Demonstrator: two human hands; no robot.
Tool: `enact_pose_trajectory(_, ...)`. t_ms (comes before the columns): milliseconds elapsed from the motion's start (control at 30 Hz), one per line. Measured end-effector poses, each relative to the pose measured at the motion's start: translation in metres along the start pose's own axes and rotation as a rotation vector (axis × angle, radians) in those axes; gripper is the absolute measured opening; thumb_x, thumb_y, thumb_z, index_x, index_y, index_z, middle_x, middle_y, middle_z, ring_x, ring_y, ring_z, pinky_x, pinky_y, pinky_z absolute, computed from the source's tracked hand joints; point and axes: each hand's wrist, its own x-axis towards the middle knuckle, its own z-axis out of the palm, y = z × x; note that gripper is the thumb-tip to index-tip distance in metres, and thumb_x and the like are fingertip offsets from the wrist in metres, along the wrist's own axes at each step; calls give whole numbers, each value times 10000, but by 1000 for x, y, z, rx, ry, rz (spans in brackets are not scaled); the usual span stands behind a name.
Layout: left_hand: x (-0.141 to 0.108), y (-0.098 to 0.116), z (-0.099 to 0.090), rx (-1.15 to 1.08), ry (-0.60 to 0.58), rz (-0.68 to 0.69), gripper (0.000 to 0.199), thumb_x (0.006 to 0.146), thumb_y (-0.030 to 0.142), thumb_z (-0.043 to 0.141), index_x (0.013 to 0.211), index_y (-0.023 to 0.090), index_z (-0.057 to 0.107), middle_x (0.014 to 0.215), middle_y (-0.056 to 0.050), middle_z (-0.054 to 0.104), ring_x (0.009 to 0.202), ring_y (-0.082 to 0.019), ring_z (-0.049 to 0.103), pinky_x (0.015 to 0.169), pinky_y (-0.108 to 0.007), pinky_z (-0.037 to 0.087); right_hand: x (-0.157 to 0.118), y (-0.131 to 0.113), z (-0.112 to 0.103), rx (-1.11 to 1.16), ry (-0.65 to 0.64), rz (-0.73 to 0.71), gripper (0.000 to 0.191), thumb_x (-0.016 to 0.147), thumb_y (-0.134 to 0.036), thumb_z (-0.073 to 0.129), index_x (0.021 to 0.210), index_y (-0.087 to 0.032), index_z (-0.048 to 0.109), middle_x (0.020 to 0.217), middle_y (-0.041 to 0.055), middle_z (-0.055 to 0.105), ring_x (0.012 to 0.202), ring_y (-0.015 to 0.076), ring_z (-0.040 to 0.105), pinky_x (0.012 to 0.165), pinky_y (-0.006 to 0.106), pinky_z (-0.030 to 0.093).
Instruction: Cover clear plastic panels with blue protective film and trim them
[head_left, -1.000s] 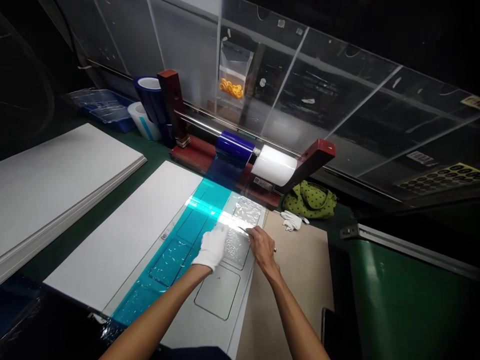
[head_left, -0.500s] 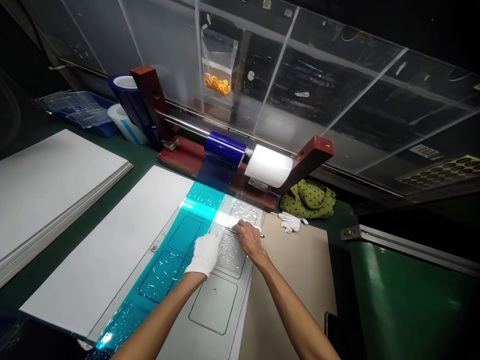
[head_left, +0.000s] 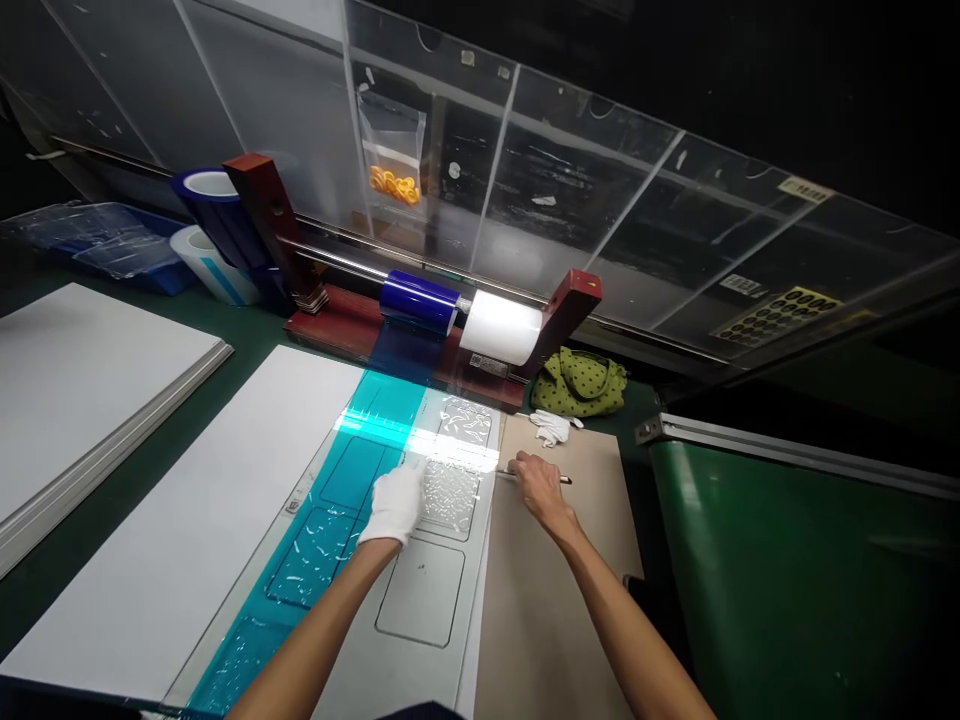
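Observation:
My left hand (head_left: 395, 502), in a white glove, presses on the sheet between the blue film strip (head_left: 319, 535) and the clear film (head_left: 450, 495); its fingertips point forward, and whether they hold anything is hidden. Bare, my right hand (head_left: 541, 488) is closed around a thin pen-like tool (head_left: 564, 480) over the brown board (head_left: 559, 560), just right of the clear film. The strips run from a blue roll (head_left: 418, 300) and a white roll (head_left: 501, 327) on a red stand (head_left: 334, 325). Dark rounded outlines show on the grey sheet (head_left: 420, 595) below.
White sheets (head_left: 97, 380) are stacked at the left, beside another white sheet (head_left: 225, 480). Spare rolls (head_left: 210, 262) and a blue tray (head_left: 142, 270) stand behind. Further right are a green spotted bag (head_left: 581, 385), a white glove (head_left: 551, 428) and a metal-edged green surface (head_left: 787, 560).
My right hand has moved right with the tool, away from the film and my left hand, onto the brown board. The camera view has shifted, so the scene sits further left.

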Motion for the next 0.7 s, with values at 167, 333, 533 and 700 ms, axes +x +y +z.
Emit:
enact_pose_trajectory(167, -29, -3, -2, -40, 109, 48, 258, 911, 330, 387, 985, 212, 604, 864, -80, 651, 737, -191, 614, 614, -291, 389, -37, 14, 15, 192, -16, 102, 204, 789, -140, 525, 907, -215, 674, 889, 65, 677, 786, 191, 599, 592, 248, 273)
enact_pose_trajectory(333, -65, -14, 14, -62, 167, 136, 281, 913, 341, 381, 1030, 212, 601, 944, -88, 661, 858, -208, 610, 731, -296, 409, -82, 12, 53, 451, -78, 167, 128, 730, -185, 560, 752, -222, 680, 759, 6, 689, 720, 164, 605, 586, 222, 330)
enact_pose_trajectory(533, -81, -16, 36, -17, 207, 210, 300, 905, 315, 397, 1100, 195, 591, 997, -120, 644, 945, -245, 575, 802, -338, 394, -87, -4, 85, 778, -93, 234, 75, 667, -220, 577, 684, -199, 647, 655, -8, 632, 631, 142, 561, 567, 223, 368)
enact_pose_trajectory(700, -71, -6, 37, 18, 257, 209, 336, 909, 293, 360, 1130, 187, 589, 973, -151, 614, 875, -260, 563, 721, -353, 366, -87, -11, 89, 1106, -212, 260, 195, 659, -362, 585, 725, -179, 597, 550, -44, 536, 516, 112, 503, 484, 219, 398)
